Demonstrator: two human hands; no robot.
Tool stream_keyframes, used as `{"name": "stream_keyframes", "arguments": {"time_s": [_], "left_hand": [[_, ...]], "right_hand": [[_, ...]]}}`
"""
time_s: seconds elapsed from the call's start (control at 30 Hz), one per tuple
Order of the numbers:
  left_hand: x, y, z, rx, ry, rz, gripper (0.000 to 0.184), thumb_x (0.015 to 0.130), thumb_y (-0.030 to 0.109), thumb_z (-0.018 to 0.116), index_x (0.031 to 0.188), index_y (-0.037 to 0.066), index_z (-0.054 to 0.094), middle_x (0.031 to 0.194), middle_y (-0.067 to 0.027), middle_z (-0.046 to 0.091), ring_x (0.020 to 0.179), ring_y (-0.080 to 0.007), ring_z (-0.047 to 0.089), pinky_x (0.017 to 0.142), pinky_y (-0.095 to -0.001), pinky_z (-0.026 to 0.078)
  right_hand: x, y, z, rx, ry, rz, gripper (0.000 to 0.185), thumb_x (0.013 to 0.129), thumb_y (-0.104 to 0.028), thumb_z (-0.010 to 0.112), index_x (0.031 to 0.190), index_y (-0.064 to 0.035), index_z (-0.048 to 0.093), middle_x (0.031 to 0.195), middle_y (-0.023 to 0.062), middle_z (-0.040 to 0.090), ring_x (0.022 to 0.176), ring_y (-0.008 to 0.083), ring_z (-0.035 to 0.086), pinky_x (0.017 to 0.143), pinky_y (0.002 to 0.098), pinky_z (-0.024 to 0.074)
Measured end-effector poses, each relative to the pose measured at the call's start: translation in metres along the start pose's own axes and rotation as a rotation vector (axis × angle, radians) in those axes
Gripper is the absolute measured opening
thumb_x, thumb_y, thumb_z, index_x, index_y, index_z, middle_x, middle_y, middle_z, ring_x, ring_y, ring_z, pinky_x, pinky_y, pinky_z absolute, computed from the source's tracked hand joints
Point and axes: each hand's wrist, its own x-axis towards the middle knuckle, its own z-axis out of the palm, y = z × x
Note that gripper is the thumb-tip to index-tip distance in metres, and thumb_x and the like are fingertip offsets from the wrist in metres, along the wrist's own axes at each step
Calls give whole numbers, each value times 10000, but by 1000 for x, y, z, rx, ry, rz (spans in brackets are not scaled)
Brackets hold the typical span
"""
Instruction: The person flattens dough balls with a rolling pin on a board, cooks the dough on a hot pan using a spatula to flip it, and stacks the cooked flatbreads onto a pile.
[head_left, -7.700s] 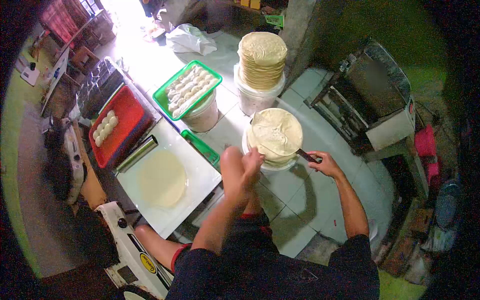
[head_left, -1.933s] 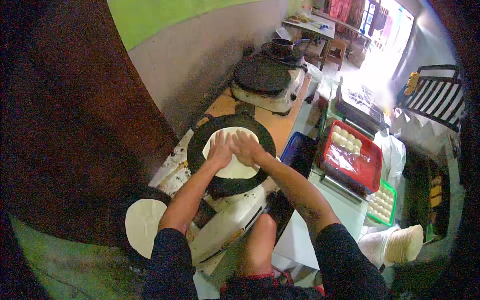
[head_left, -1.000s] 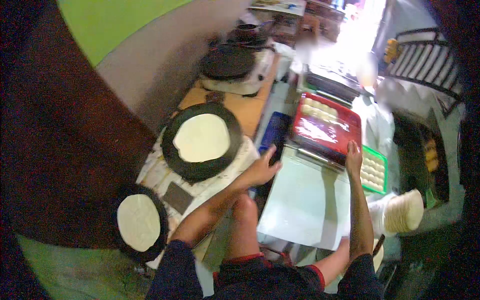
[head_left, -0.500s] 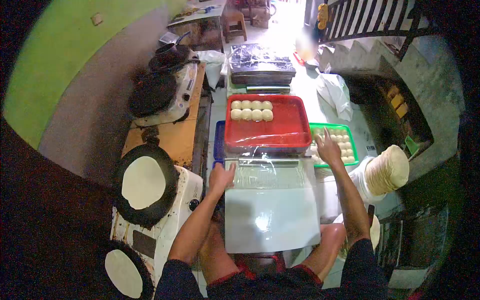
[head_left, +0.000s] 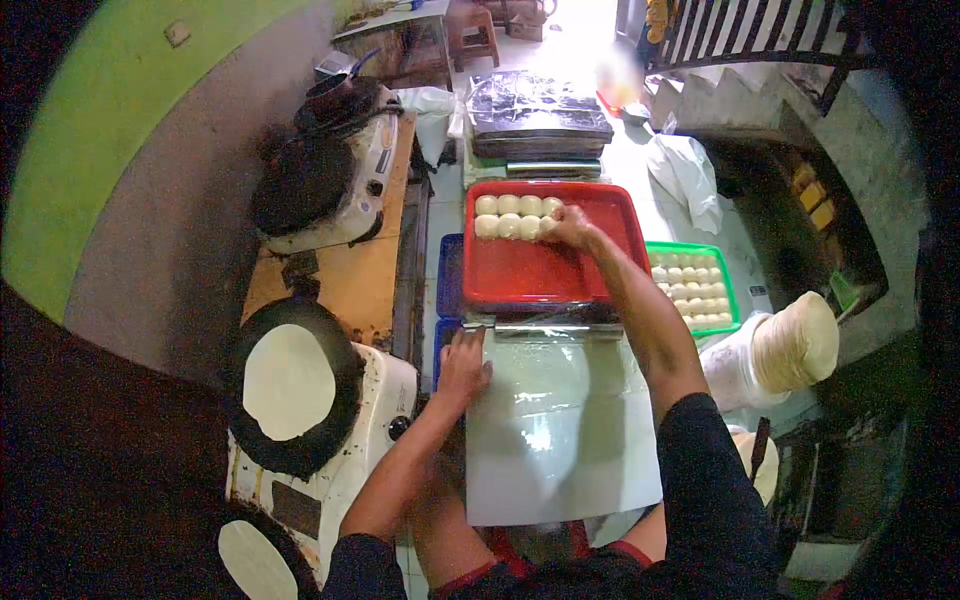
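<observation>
My right hand (head_left: 570,229) is over the red tray (head_left: 560,275), its fingers closed round the right end of a cluster of pale, round dough balls (head_left: 508,227). The cluster lies in two rows at the tray's upper left; my fingers partly hide its end ball. My left hand (head_left: 466,368) rests at the upper left edge of a white board (head_left: 560,460), thumb apart from the fingers and nothing visible in it. Clear, shiny plastic (head_left: 530,365) covers the board's far part. Beside the left hand is a blue tray (head_left: 450,275), partly under the red one.
A green tray (head_left: 735,300) of dough balls stands at the right, beside a tall stack of thin flatbreads (head_left: 795,345). On the left, a flat round sheet of dough (head_left: 289,382) lies on a dark pan over a stove (head_left: 385,385). A second pan holds another sheet (head_left: 258,560).
My right hand has moved left and up from the green tray to the dough balls in the red tray. My left hand stays by the board's left edge. The view has shifted slightly.
</observation>
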Motion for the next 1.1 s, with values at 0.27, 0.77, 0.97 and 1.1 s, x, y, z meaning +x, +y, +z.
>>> {"name": "stream_keyframes", "arguments": {"time_s": [0.27,0.77,0.97,1.1], "left_hand": [[6,12,-13,38,316,143,89,859,86,524,915,99,591,923,-97,616,957,-295,575,851,-489,390],[-64,104,-117,-127,527,362,94,879,96,618,973,100,618,880,-97,605,919,-313,592,882,-457,380],[-99,90,-111,-27,485,383,93,851,94,596,935,114,632,883,-59,611,937,-273,597,905,-463,386],[-132,92,-101,-12,442,387,129,838,82,597,952,114,649,889,-65,593,957,-260,592,950,-473,378]], "right_hand": [[-186,-25,-17,676,-280,-101,448,743,31,808,1109,-34,558,1095,102,680,1041,203,660,904,351,580],[-349,-1,154,-698,-48,-224,971,927,-690,437,1571,-15,170,1618,260,168,1520,372,133,1206,605,50],[-366,21,153,-670,-136,-267,884,983,-620,372,1564,13,166,1623,233,185,1524,355,127,1223,572,75],[-409,24,151,-553,-202,-303,800,999,-540,426,1533,28,249,1611,227,224,1513,349,176,1227,516,152]]}}
